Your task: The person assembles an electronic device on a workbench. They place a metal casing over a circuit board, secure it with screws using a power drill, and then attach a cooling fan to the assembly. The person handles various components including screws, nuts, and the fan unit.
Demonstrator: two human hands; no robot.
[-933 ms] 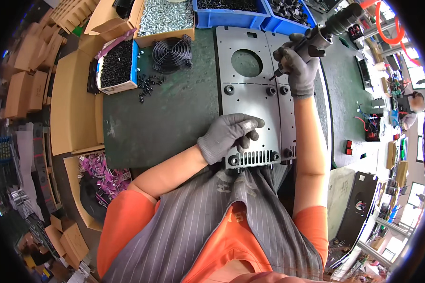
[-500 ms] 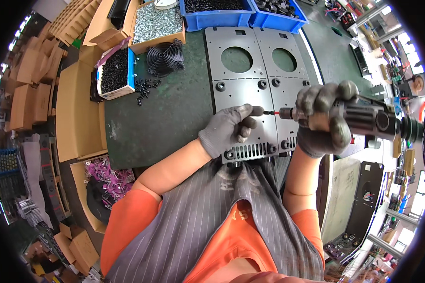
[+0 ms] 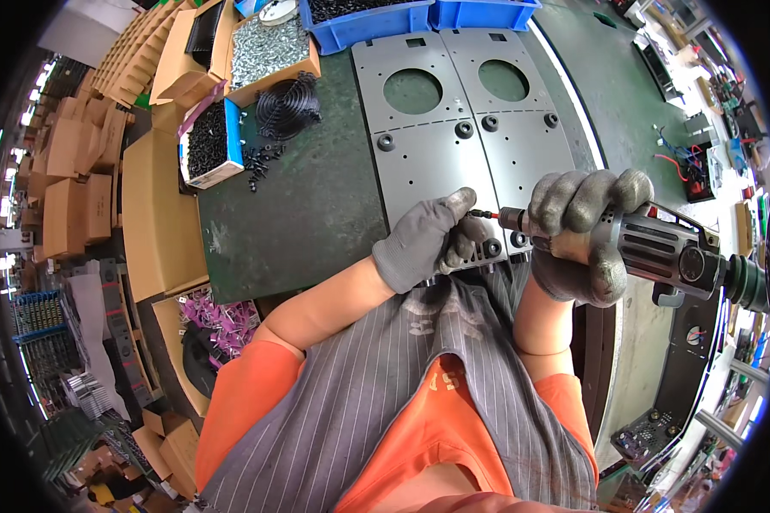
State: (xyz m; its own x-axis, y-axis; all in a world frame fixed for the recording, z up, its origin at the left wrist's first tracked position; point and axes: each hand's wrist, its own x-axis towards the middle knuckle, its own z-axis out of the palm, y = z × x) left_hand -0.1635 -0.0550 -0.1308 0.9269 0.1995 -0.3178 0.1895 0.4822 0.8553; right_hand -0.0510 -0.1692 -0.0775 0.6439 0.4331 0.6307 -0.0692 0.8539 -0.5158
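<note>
My right hand (image 3: 586,231), in a grey glove, wraps round the body of a dark powered screwdriver (image 3: 666,250). The tool lies almost level, its red and black bit (image 3: 485,214) pointing left. My left hand (image 3: 428,239), gloved too, has thumb and fingers closed at the bit's tip; what they pinch there is hidden. Both hands are above two grey metal panels lying side by side, the left panel (image 3: 428,162) and the right panel (image 3: 522,158). Each has a large round hole and several black round feet (image 3: 464,130).
On the green table (image 3: 308,205), left of the panels, are a black wire fan guard (image 3: 287,108), loose black screws (image 3: 263,162), a carton of black screws (image 3: 211,147) and a box of silver screws (image 3: 269,51). Blue bins (image 3: 368,30) stand behind; a carton of purple parts (image 3: 218,325) sits lower left.
The view has shifted, so the panels appear higher and further left. The screwdriver's rear end has dipped slightly, and my left fingers have closed in round the bit's tip.
</note>
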